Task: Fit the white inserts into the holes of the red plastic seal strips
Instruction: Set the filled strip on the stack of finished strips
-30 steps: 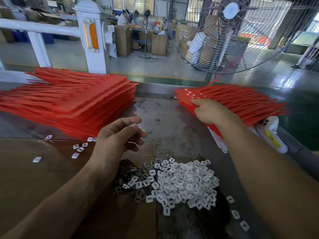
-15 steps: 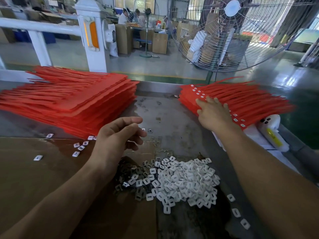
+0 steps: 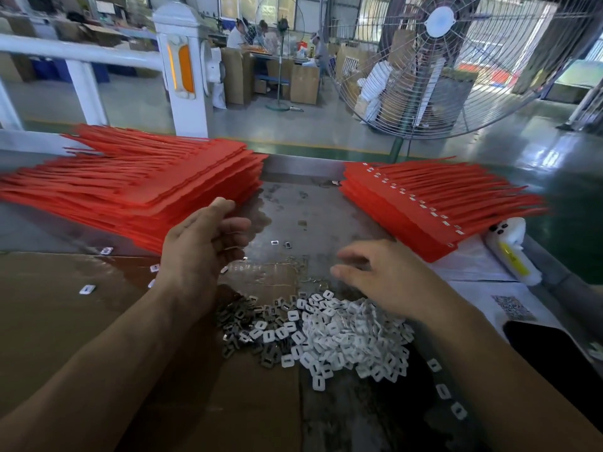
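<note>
Left hand [image 3: 202, 252] raised, fingers loosely curled, right hand [image 3: 388, 275] hovering, fingers spread

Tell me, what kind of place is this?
Most likely a factory assembly floor: stacks of red seal strips and a heap of white inserts lie on a workbench, with a big industrial fan and workers at cardboard cartons behind.

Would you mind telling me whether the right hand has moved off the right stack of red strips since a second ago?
Yes. The right hand has left the right stack of red strips and come back toward the person, now above the pile of white inserts.
</note>
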A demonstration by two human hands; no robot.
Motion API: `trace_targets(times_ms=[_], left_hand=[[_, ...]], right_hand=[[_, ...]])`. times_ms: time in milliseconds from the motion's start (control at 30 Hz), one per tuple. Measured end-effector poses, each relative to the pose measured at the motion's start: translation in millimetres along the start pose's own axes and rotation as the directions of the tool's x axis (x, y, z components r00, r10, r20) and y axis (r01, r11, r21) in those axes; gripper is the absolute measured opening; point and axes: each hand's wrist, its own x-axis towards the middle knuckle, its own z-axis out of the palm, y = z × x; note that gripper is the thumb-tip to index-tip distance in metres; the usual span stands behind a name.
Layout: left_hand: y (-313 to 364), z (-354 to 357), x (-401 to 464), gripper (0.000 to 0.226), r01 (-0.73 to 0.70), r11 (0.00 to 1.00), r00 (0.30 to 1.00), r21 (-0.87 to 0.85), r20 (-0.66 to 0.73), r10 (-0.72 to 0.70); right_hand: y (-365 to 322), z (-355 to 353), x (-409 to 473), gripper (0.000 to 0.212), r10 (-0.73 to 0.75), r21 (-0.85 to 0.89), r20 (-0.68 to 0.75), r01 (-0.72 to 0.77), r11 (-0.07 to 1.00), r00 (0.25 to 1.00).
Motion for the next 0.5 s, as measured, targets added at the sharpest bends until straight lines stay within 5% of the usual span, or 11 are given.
trace_targets(times_ms=[133,400,500], left_hand=[[12,-3,4,0.040,0.058,0.993,0.997,-0.100,-0.046,-0.063],[19,-2,4,0.018,0.001,0.987,0.999,-0.162,0.036,0.005],[20,0,4,0.039,0.046,0.981,0.997,-0.189,0.074,-0.033]], right_hand=[[7,10,-8,0.034,0.017,0.093,-0.066,-0.010,0.996,0.998],[17,17,-5,0.018,0.031,0.162,-0.180,-0.002,0.987,0.983],[20,17,-4,0.015,0.042,0.175,-0.199,-0.006,0.984,0.979]])
